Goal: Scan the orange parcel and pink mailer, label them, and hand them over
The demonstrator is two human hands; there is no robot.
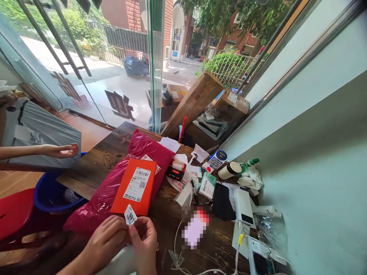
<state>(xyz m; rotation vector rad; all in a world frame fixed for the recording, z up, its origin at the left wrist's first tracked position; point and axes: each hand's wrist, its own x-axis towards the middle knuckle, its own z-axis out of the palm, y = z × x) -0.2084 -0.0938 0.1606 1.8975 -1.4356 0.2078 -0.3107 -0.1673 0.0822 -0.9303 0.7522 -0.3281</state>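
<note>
The person's left hand point(107, 236) and right hand point(145, 237) come together at the near side of the dark wooden table point(103, 156), holding a small white label point(130, 215) up between them. The right thumb and index finger pinch its lower end, while the left fingers are curled closed on its lower left edge. The digits 601 show on it, with at least 1 more character after them, partly cut off. Just beyond the label, an orange packet point(120, 196) bearing a printed white shipping sticker point(138, 184) lies on a big magenta plastic parcel point(107, 194), which stretches diagonally over the table. To the right of the parcel stands a small black and red printer point(176, 169), near a green and white box point(207, 185) and a black pouch point(223, 201). At the left, another person's hand point(67, 150) reaches in, its fingers slightly bent and holding nothing visible, above a blue basin point(46, 196) and a red stool point(15, 210).
</note>
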